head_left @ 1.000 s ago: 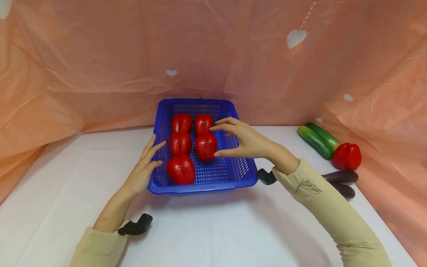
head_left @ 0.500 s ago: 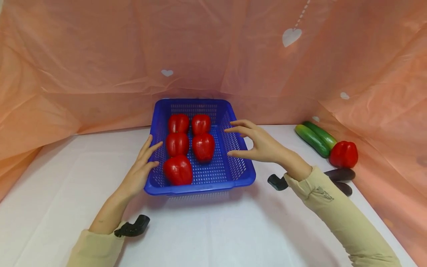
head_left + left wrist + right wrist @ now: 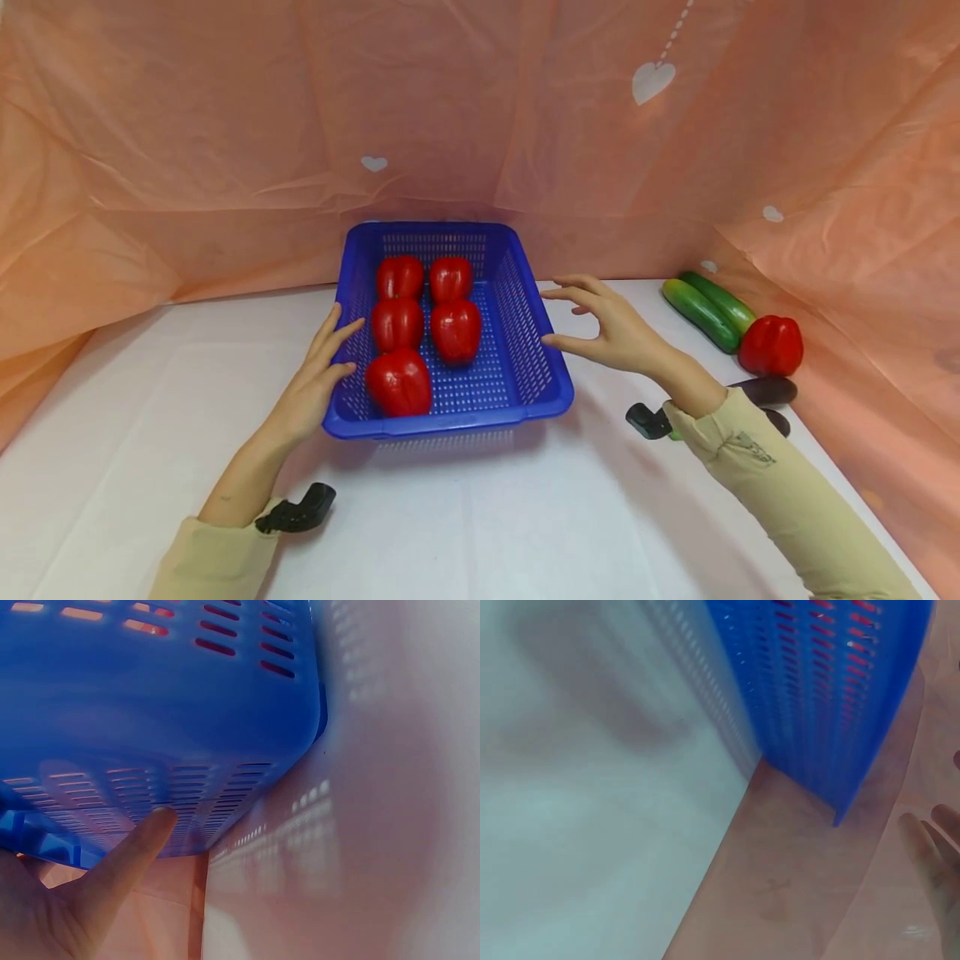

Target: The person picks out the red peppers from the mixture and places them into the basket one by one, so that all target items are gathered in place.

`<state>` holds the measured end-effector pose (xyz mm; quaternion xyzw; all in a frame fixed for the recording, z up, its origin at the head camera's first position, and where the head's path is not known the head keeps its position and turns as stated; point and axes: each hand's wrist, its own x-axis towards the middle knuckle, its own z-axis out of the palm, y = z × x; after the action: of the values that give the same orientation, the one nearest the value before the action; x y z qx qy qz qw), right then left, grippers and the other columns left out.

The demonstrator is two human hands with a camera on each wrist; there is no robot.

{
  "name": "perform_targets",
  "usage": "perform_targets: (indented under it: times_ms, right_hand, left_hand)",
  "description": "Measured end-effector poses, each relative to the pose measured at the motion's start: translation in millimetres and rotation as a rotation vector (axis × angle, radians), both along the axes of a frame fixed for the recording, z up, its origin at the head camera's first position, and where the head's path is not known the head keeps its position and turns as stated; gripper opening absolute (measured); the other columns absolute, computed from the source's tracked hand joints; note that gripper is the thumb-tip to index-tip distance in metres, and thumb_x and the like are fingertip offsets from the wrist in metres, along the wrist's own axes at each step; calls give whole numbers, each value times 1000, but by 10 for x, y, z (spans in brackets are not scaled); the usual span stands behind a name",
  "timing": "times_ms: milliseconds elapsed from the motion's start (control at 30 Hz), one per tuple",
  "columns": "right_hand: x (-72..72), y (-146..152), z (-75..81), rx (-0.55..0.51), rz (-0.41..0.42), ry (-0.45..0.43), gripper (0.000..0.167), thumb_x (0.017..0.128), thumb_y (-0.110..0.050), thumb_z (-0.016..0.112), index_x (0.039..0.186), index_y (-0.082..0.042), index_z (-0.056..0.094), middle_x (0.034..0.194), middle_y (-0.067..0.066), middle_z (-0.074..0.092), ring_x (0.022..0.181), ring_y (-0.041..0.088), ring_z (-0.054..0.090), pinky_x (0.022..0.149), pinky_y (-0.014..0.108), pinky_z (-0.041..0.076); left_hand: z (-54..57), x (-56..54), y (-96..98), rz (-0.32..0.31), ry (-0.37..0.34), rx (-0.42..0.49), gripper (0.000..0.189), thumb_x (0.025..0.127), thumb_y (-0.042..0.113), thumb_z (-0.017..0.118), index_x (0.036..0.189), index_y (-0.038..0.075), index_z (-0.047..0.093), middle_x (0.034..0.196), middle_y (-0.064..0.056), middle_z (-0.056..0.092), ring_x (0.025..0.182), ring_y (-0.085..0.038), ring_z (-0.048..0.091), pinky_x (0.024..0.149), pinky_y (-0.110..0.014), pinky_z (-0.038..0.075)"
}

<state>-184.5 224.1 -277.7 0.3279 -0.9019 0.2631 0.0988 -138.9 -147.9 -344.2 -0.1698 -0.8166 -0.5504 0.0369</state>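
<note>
Several red bell peppers (image 3: pixel 399 382) lie in a blue plastic basket (image 3: pixel 450 427) with slotted walls. My left hand (image 3: pixel 315 383) holds the basket's left rim: digits reach over the edge in the head view, while one extended digit (image 3: pixel 142 844) lies along the outer wall in the left wrist view. My right hand (image 3: pixel 611 329) is just outside the right rim, fingers spread and loosely bent, with nothing in it. Its fingertips (image 3: pixel 922 840) show at the edge of the right wrist view, apart from the basket.
At the right of the white-covered table (image 3: pixel 450 533) lie two cucumbers (image 3: pixel 701 317), another red bell pepper (image 3: pixel 771 346) and dark eggplants (image 3: pixel 768 390), partly behind the right sleeve. A peach cloth (image 3: pixel 465 108) with white hearts hangs behind and at the sides.
My right hand has drawn back to the right, from beside a bell pepper within the basket to outside its right rim. My left hand has stayed at the left rim.
</note>
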Motion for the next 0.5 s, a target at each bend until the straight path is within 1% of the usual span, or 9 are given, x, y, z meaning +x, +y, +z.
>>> perform_targets:
  times_ms: [167,500]
  right_hand:
    - [2,94,-44,-7,-32,17,58,76,-20,81,128,-4,59,139,16,48,125,32,49,91,45,52]
    - [-17,271,-141,-33,-58,71,55,75,-13,80,125,-1,60,134,22,51,122,35,51,85,46,54]
  left_hand:
    - [1,-1,-4,-2,1,-3,52,93,0,38,145,-4,33,162,-14,-5,147,-39,-7,112,-67,-1]
    - [-9,-3,-6,-8,7,8,52,94,0,38,145,-4,33,161,-15,-5,147,-39,-7,111,-68,-1]
